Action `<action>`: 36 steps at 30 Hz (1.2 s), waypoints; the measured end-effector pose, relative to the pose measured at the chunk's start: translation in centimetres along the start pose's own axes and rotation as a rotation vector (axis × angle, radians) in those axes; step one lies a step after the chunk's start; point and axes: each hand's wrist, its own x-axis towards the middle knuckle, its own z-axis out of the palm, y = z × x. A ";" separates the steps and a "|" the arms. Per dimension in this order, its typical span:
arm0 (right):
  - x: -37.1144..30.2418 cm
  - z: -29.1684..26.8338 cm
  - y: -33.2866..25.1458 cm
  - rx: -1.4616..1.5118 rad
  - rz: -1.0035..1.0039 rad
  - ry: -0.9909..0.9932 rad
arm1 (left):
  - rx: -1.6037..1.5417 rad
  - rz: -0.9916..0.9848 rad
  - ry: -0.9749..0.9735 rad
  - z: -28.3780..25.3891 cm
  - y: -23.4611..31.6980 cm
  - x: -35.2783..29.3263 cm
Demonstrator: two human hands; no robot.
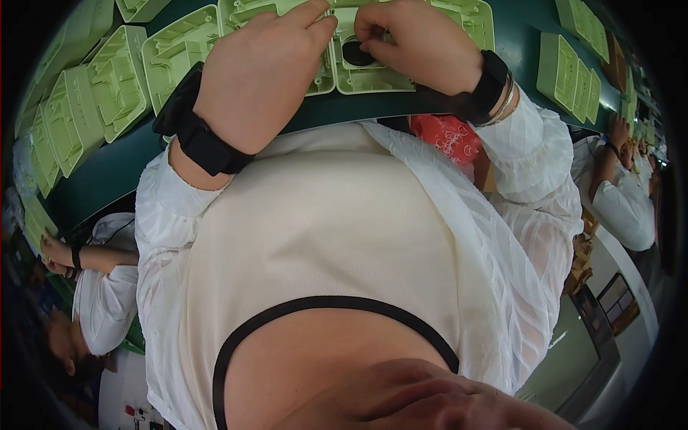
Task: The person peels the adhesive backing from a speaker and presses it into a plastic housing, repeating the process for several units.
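Two pale green plastic housings lie side by side on the dark green table before me. My left hand (269,54) reaches over the left housing (321,80), its visible fingers stretched toward the seam between the two; some fingertips are hidden. Inside the right housing (387,84) sits a black round disc (356,53) within a raised ring. My right hand (426,46) is closed above this housing, fingers curled and thumb at the disc's edge. Whatever is pinched in it, if anything, is too hidden to name.
More green housings (118,82) stand in a leaning row at the left, and others (562,75) are stacked at the right. The table (322,109) ends just before my body. People in white sleeves work at both sides.
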 end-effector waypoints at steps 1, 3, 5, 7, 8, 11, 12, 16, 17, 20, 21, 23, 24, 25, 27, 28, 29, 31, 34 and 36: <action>-0.1 0.2 0.4 0.001 0.002 0.000 | -0.005 -0.004 0.003 0.0 0.0 0.0; -0.2 0.7 0.8 0.142 -0.150 0.090 | -0.006 -0.002 0.001 0.0 0.0 0.1; -0.4 0.7 0.7 0.214 -0.224 0.136 | -0.006 0.002 -0.001 0.0 0.1 0.1; -0.4 -0.1 -1.4 -0.096 -0.027 -0.002 | -0.002 0.000 -0.004 0.1 0.1 0.2; -0.3 -0.3 -2.0 -0.250 0.072 -0.072 | 0.004 -0.003 -0.007 0.2 0.1 0.2; -0.6 -0.1 -1.9 -0.255 0.013 -0.042 | 0.003 -0.008 -0.006 0.3 0.1 0.2; -0.6 0.0 -1.8 -0.258 -0.015 -0.026 | -0.002 -0.009 -0.001 0.3 0.2 0.1; -0.5 -0.1 -2.1 -0.273 0.009 -0.035 | -0.007 -0.009 0.011 0.3 0.3 0.0; -0.4 -0.1 -2.1 -0.273 0.009 -0.037 | -0.006 -0.010 0.014 0.4 0.3 0.0; -0.3 0.1 -1.9 -0.316 0.010 -0.069 | -0.012 -0.007 0.014 0.4 0.3 0.0; -0.3 0.2 -1.8 -0.317 0.010 -0.071 | -0.014 -0.005 0.015 0.3 0.3 0.0; -0.4 0.5 -1.6 -0.361 -0.019 -0.075 | -0.016 -0.005 0.017 0.3 0.3 0.0; -0.5 0.5 -1.6 -0.384 -0.033 -0.077 | -0.018 -0.003 0.018 0.3 0.3 0.1; -0.5 0.5 -1.8 -0.386 -0.032 -0.077 | -0.020 -0.001 0.019 0.3 0.3 0.1; -0.5 0.2 -2.5 -0.436 -0.027 -0.073 | -0.018 0.008 0.031 0.3 0.2 0.0; -0.4 0.1 -2.7 -0.461 -0.027 -0.072 | -0.014 0.016 0.041 0.3 0.1 -0.1; -0.5 0.0 -2.6 -0.463 -0.029 -0.075 | -0.011 0.024 0.050 0.3 0.1 -0.2; -1.0 -0.3 -1.9 -0.449 -0.087 0.004 | -0.022 0.010 0.038 0.2 0.1 -0.1; -2.5 -0.8 -0.6 -0.403 -0.172 0.088 | -0.039 -0.026 0.012 -0.1 0.4 0.0; -3.7 -0.6 -0.2 -0.322 -0.260 0.186 | -0.040 -0.037 -0.002 -0.3 0.4 0.0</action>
